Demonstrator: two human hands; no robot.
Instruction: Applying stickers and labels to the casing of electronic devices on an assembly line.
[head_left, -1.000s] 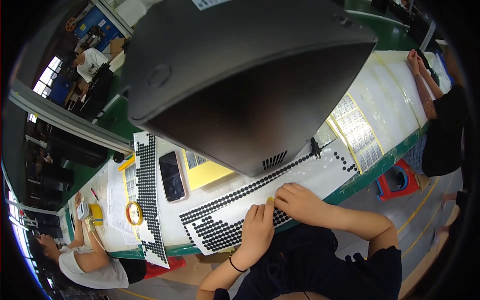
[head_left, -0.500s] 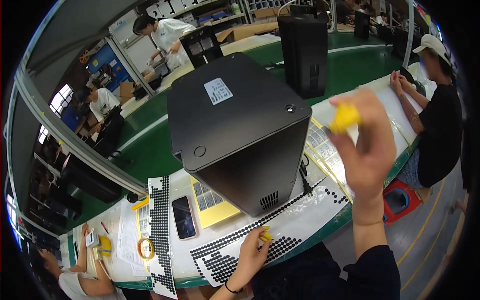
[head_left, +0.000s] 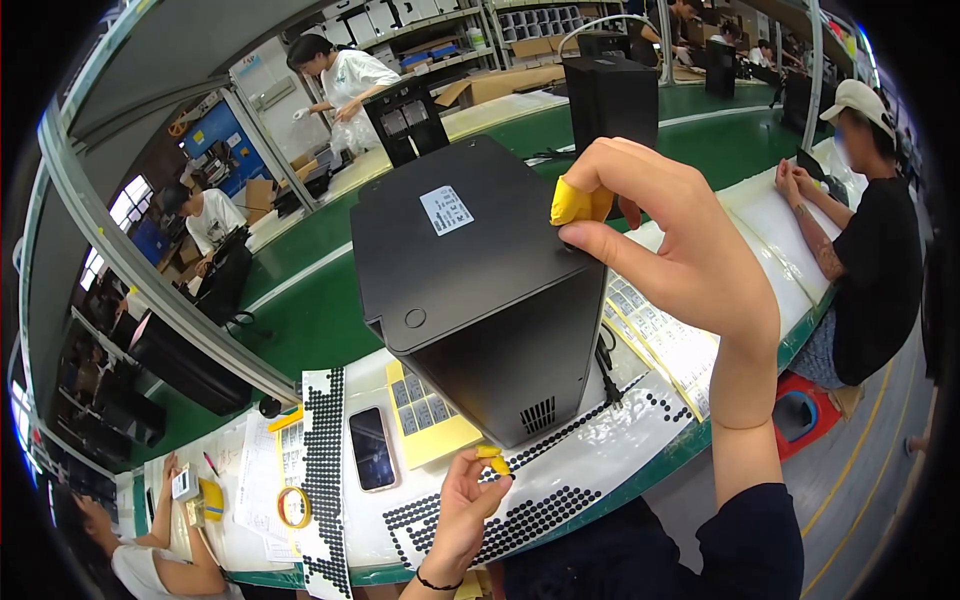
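Head view: the big black case (head_left: 480, 240) is mid-table, and from my end its top and near side read pretty clearly. A pale label (head_left: 446, 210) sits on top, and a ring mark (head_left: 415, 318) shows by the near left corner; can't tell whether that's a stuck-on dot or a bare recess.

My right hand (head_left: 700, 260) is up at the near right corner, thumb and yellow-covered fingertip (head_left: 570, 204) almost together. There's a dark bit under the thumb, but I can't tell if I'm pinching anything. The left hand (head_left: 468, 505) is down near the foot of the case, over the near dot sheet (head_left: 640, 425), thumb and fingers narrow, with a small dark spot (head_left: 512, 477) at the thumb tip. Could be a dot; no idea if it's gripped.

Progress-wise, I'd call it midway: the near sheet has a bare white stretch, so I'm guessing plenty are used, but loads of black dots (head_left: 545, 510) remain. The thumb blocks that corner, so I can't call it done.

Further out left: phone (head_left: 373, 450), second dot sheet (head_left: 323, 440), tape roll (head_left: 293, 508). Right: black plug (head_left: 611, 388), label sheet (head_left: 680, 355), a seated co-worker (head_left: 870, 240).
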